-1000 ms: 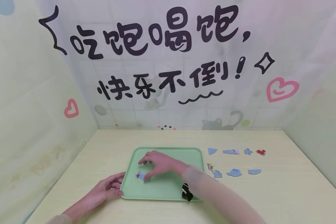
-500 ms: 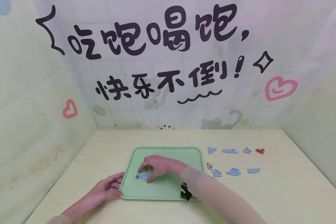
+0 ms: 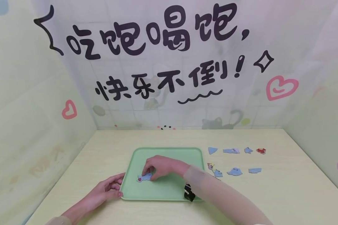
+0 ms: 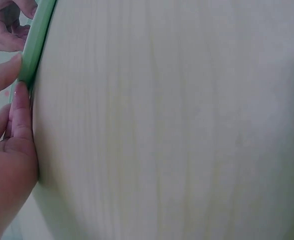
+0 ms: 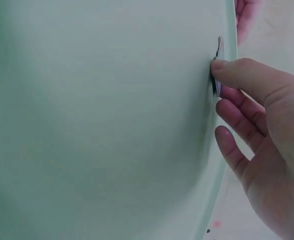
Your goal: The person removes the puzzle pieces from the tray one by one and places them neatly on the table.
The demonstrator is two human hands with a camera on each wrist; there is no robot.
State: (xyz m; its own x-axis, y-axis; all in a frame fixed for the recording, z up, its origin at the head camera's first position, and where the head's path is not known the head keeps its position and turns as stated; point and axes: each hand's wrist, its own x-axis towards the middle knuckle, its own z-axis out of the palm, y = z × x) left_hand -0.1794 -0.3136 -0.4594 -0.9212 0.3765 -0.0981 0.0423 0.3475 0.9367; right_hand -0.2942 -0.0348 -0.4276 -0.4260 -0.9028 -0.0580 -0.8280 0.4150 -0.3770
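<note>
A flat, irregular light-blue puzzle piece with a red patch lies at the left part of the green tray. My right hand pinches its right side between thumb and fingers. In the right wrist view, the thumb presses one face of the thin puzzle piece, and the index finger sits behind it. My left hand holds the tray's left edge. Up close in the left wrist view, thumb and fingers are on either side of the green rim.
Right of the tray, several puzzle pieces lie in two rows on the pale wooden table, among them a red one and a plain blue one. A black object is by the right sleeve. Printed cloth walls enclose the table.
The right hand's thumb and fingers have drawn together on the puzzle piece, and the piece has shifted slightly right. The left hand stays at the tray edge.
</note>
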